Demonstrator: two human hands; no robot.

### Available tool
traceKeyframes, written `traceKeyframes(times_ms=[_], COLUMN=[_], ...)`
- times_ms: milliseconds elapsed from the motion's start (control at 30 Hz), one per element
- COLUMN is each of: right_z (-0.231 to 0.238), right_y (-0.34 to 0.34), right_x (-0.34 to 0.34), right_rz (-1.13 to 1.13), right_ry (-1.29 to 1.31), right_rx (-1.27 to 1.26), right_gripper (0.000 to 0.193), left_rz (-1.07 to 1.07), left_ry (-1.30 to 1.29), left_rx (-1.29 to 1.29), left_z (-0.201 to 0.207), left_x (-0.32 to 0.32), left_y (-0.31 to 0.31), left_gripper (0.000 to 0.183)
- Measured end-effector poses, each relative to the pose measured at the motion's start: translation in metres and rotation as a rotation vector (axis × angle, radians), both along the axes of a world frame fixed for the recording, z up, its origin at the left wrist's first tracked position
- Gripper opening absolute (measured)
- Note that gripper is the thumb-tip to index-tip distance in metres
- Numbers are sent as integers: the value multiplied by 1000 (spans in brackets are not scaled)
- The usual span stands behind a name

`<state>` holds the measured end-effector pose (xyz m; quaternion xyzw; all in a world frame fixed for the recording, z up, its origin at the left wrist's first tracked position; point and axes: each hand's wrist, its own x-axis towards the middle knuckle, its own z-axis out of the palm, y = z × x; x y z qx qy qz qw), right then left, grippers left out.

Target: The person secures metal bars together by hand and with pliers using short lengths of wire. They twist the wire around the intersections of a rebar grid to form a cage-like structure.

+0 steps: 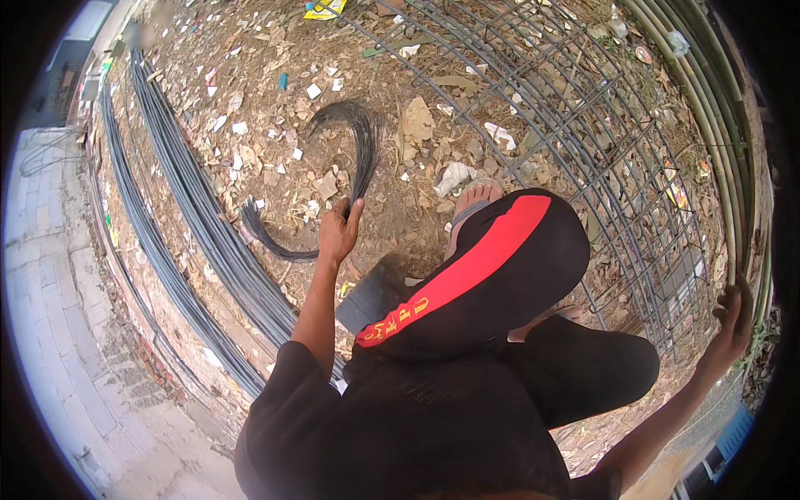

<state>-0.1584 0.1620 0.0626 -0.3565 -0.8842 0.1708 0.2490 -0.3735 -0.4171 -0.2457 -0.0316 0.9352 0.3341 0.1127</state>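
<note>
A bent bundle of thin black tie wire curves over the ground in front of me. My left hand is closed round its middle. One end arches up and away; the other loops left to a frayed tip. Out at the far right, my right hand is at the near part of several long bamboo poles. Its fingers look apart, with nothing visible in them; whether they touch a pole is unclear.
Long bundles of steel bars run along my left, beside a paved strip. A tied rebar cage lies ahead to the right, close to my foot. Dry leaves and litter cover the dirt. A dark block sits by my leg.
</note>
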Motion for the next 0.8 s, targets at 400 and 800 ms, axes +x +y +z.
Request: traceKeyframes(times_ms=[400, 800], right_z=[-138, -112], right_y=[-350, -366], right_x=[-333, -327], right_rz=[1538, 1731], right_ry=[-465, -320], right_rx=[379, 645], right_gripper=[34, 15], left_rz=[91, 129], left_ry=[287, 424], left_rx=[187, 318], left_z=[78, 57], left_x=[33, 61], left_y=[-43, -57], left_gripper=[50, 40])
